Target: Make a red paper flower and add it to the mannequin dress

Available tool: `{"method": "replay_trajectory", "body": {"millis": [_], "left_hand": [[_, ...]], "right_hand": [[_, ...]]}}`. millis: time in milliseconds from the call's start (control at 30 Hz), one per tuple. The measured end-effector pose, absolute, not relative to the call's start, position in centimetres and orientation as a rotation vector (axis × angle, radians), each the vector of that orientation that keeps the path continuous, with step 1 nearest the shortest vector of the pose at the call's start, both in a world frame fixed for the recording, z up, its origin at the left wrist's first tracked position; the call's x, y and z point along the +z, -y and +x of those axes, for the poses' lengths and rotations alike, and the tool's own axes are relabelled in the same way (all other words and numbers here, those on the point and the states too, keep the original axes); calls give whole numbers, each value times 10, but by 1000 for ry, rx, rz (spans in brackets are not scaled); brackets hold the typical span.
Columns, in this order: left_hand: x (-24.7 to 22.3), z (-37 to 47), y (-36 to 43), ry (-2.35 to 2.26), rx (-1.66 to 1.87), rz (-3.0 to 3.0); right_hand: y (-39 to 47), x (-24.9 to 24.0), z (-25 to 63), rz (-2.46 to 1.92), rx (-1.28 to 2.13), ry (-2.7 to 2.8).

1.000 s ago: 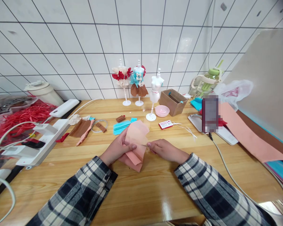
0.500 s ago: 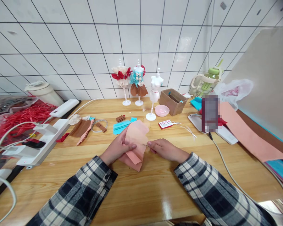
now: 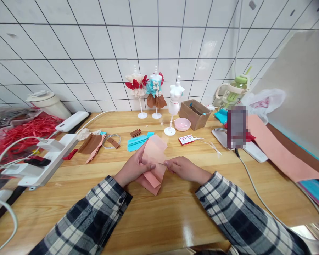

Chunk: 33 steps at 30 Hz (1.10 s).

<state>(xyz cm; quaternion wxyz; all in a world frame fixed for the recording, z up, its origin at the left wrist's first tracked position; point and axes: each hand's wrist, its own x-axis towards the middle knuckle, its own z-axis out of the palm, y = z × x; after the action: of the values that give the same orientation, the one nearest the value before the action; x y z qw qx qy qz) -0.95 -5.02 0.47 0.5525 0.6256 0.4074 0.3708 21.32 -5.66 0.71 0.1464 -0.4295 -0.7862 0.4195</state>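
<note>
My left hand (image 3: 134,165) grips a folded piece of pink crepe paper (image 3: 155,148), its thumb pressed across the front. The paper's lower end hangs as a folded flap above the tabletop. At the paper's right edge my right hand (image 3: 184,168) is closed on a thin tool (image 3: 161,163). Its tip lies against the paper; the rest is hidden in the fingers, so its kind cannot be made out. Folded turquoise crepe paper (image 3: 135,142) lies just behind my left hand. A bare white mini dress form (image 3: 176,99) stands beyond the paper.
Two dressed mini forms (image 3: 139,92) stand by the tiled wall, near a cardboard box (image 3: 198,115) and a pink bowl (image 3: 182,124). Brown paper scraps (image 3: 91,143) and a power strip (image 3: 51,161) are at left. A phone (image 3: 236,127) and a pink strip (image 3: 279,148) are at right.
Both hands keep their holds with hardly any movement. The pink paper's lower flap has tilted slightly, and the thin tool still meets its right edge.
</note>
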Motion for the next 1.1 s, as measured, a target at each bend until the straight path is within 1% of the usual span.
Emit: {"method": "replay_trajectory", "body": {"millis": [433,1100], "left_hand": [[2,-11,51,-1032,872,1566],[5,-4,55,-1002,891,1539]], "right_hand": [[58,5,212,-1278,1197,2228],[59,6,206,-1326,1200,2191]]}}
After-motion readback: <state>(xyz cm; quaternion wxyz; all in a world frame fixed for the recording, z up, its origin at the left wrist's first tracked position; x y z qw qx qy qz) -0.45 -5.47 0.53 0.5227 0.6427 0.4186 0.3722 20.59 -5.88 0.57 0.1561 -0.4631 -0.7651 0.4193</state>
